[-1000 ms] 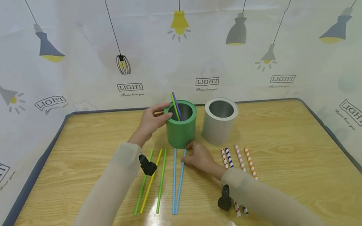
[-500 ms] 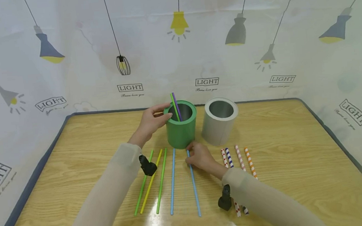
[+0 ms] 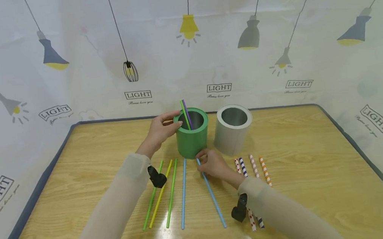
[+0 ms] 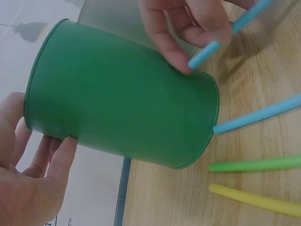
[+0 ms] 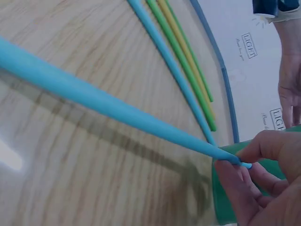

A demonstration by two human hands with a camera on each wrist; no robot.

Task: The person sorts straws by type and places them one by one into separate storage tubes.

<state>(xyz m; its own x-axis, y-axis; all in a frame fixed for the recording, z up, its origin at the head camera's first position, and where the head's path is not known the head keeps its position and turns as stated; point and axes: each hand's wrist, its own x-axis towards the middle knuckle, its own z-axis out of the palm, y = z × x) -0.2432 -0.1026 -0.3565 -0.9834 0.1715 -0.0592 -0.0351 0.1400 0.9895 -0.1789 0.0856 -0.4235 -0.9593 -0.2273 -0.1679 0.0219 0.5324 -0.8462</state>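
Observation:
My left hand grips the green can at its upper left, thumb and fingers spread around the rim. A green straw and a purple straw lean inside that can. Just in front of its base, my right hand pinches a light blue straw near the far end. The straw's near end slants right toward me, and a shadow runs beside it in the right wrist view. Another blue straw lies on the wood to the left.
A light grey can stands right of the green one. Two green straws with a yellow straw lie at left. Several patterned straws lie at right, partly under the right forearm. A printed backdrop rises behind the table.
The right hand has shifted slightly right with the blue straw, whose near end swung right, away from the other blue straw. The left hand has stayed on the green can.

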